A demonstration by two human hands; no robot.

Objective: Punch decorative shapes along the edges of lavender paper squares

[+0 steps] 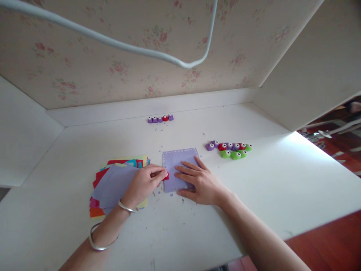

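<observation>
A purple sheet of paper point(172, 162) lies on the white desk, with rows of small punched holes along its top and other edges. My left hand point(148, 178) is closed on a small red craft punch point(166, 176) at the sheet's left edge; the fingers hide part of it. Flat on the right part of the sheet rests my right hand point(197, 178), fingers spread, holding nothing. Under my left wrist is a pile of coloured paper point(115, 184), purple on top, with red, yellow, teal and orange edges showing.
Toward the back wall stands a row of purple and red punches point(160, 119). More punches in purple, red and green point(236, 154) sit to the right of the sheet. Tiny paper bits are scattered about the desk point(270, 177). A white cable point(118, 45) hangs across the wall.
</observation>
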